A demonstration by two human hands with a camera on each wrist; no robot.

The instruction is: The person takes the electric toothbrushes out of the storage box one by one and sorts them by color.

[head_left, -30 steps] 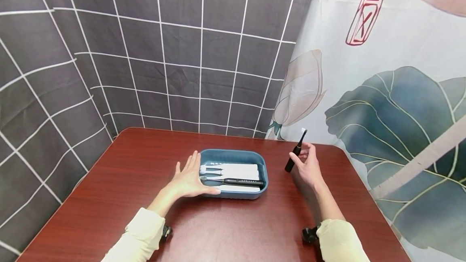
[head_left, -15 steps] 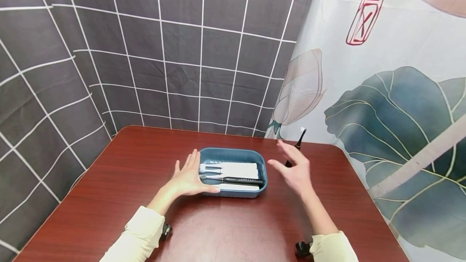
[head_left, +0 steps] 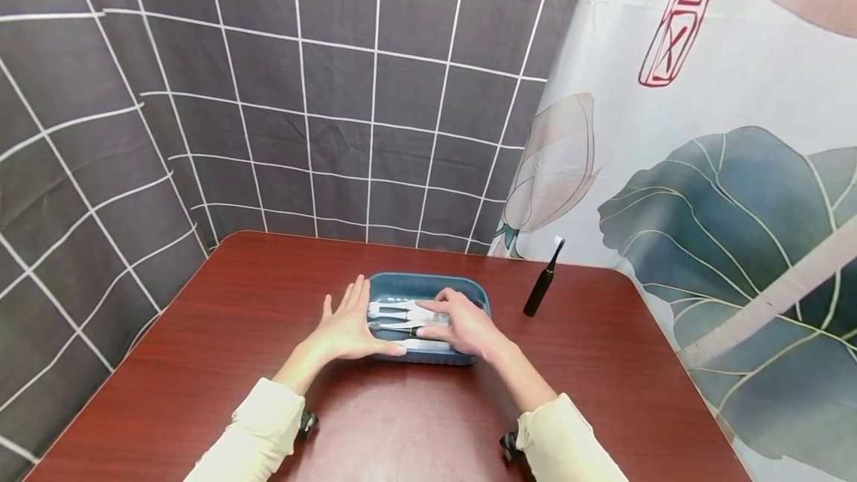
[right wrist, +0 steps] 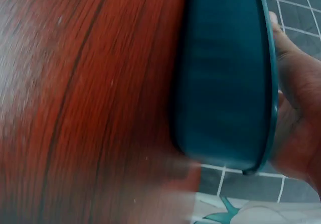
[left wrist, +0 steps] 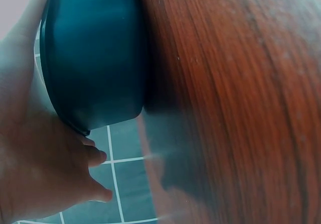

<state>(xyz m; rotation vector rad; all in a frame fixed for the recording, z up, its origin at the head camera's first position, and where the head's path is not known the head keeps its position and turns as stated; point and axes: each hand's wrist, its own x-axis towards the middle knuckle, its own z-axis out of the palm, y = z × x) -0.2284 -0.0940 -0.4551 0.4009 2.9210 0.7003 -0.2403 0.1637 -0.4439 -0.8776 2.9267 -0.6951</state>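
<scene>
A blue plastic bin (head_left: 428,285) holds several white electric toothbrushes (head_left: 391,311) and a black one (head_left: 395,326), lying lengthwise. My left hand (head_left: 341,333) rests on the bin's left end, fingers straight along the side and thumb over the front rim; its spread fingers also show in the left wrist view. Reaching over the right end, my right hand (head_left: 465,324) is among the handles, thumb and fingers apart above them. It covers the black handle. In the right wrist view the bin's outer wall (right wrist: 225,83) hides its fingertips.
To the right of the bin, a black electric toothbrush (head_left: 541,288) stands upright on the reddish-brown table (head_left: 281,281), white bristles at the top. A grey grid-patterned curtain (head_left: 321,80) hangs behind, with a floral cloth (head_left: 616,110) on the right.
My right hand has let go of the standing black toothbrush and moved left into the bin. The left hand stays at the bin's left end.
</scene>
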